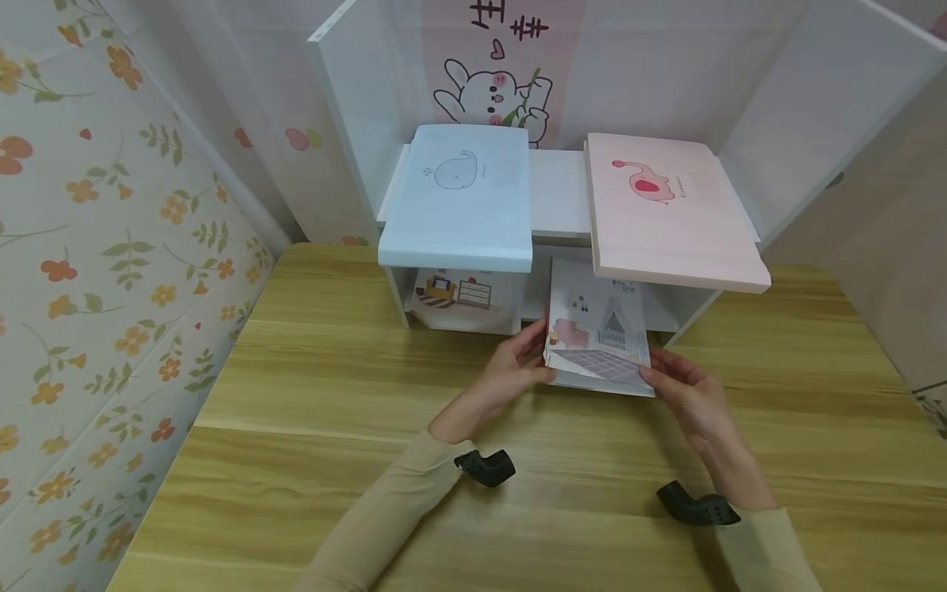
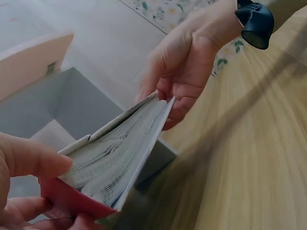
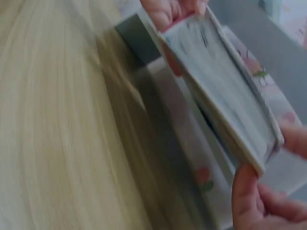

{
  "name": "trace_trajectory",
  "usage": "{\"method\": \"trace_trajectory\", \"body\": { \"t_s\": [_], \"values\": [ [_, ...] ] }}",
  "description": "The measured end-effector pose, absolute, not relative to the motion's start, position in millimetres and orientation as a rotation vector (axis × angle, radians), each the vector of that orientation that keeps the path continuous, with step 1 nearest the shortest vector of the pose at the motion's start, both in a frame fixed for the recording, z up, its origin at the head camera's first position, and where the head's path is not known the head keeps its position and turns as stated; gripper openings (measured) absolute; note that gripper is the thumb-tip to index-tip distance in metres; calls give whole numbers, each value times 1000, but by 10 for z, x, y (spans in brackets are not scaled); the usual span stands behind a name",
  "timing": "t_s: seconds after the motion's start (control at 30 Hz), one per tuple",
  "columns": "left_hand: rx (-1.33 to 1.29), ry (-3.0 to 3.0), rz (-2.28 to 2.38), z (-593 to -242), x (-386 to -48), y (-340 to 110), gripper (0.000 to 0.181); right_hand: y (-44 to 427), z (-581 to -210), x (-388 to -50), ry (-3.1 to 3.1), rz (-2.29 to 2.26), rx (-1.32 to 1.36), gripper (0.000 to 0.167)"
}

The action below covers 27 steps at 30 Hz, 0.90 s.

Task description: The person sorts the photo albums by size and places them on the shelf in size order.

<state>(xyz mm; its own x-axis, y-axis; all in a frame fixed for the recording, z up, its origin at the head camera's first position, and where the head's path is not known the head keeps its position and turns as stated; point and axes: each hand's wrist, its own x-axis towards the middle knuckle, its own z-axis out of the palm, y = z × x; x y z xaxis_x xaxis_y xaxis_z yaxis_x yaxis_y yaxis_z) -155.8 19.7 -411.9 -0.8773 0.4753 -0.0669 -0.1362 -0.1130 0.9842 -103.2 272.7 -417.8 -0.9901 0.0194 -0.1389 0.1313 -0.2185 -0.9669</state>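
Note:
A thick book (image 1: 599,329) with a pale illustrated cover slopes out of the right lower compartment of a white shelf unit (image 1: 558,197). My left hand (image 1: 514,366) grips its left edge, thumb on one cover and fingers behind, beside the red spine seen in the left wrist view. On the opposite edge, my right hand (image 1: 688,395) pinches the front corner of the book. The page block (image 2: 120,153) faces the left wrist camera, its pages slightly fanned. The far end of the book is hidden under the pink panel (image 1: 673,205).
A light blue panel (image 1: 459,197) with a whale overhangs the left compartment, where another illustrated book (image 1: 466,296) lies. Tall white side panels (image 1: 355,99) flank the unit on the wooden table (image 1: 311,370). Floral cloth (image 1: 111,271) hangs at the left.

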Motion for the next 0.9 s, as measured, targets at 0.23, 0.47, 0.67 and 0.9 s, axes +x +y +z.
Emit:
{"method": "trace_trajectory", "body": {
  "t_s": [0.23, 0.47, 0.67, 0.9],
  "values": [
    [331, 1828, 2048, -4145, -1608, 263, 69, 2863, -4282, -1079, 1938, -2316, -10, 57],
    [245, 2055, 2048, -4166, -1629, 366, 52, 2863, -4343, -1136, 1973, -2336, -18, 62],
    [163, 2414, 1867, -4168, -1640, 466, 31, 2821, -4392, -1186, 1922, -2517, 36, 38],
    [192, 2527, 1840, -4160, -1688, 552, 22, 2739, -4391, -1235, 1901, -2656, 279, 26]
  ]
}}
